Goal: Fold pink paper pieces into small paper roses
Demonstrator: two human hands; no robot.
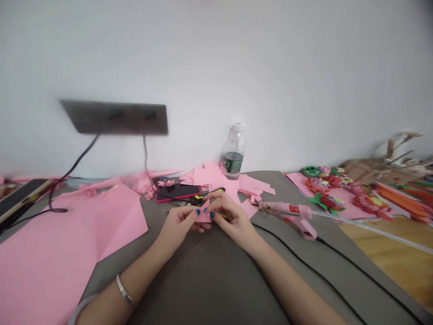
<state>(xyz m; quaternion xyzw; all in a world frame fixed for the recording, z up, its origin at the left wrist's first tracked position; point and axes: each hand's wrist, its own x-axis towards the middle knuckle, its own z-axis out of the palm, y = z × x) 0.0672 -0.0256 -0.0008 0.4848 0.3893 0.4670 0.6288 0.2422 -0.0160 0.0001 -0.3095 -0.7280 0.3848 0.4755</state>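
Between my two hands is a small piece of pink paper, partly hidden by the fingers. My left hand pinches its left side between thumb and fingers. On the paper's right side, my right hand has its thumb and fingertips closed on it. Just behind the hands lie a phone with a pink edge and a black-and-yellow tool, partly covered. Loose pink paper pieces are scattered beyond them.
A pink glue gun with a clear stick and black cord lies to the right. A plastic bottle stands by the wall. Large pink paper covers the left side. Paper flowers sit at the right on a pink sheet.
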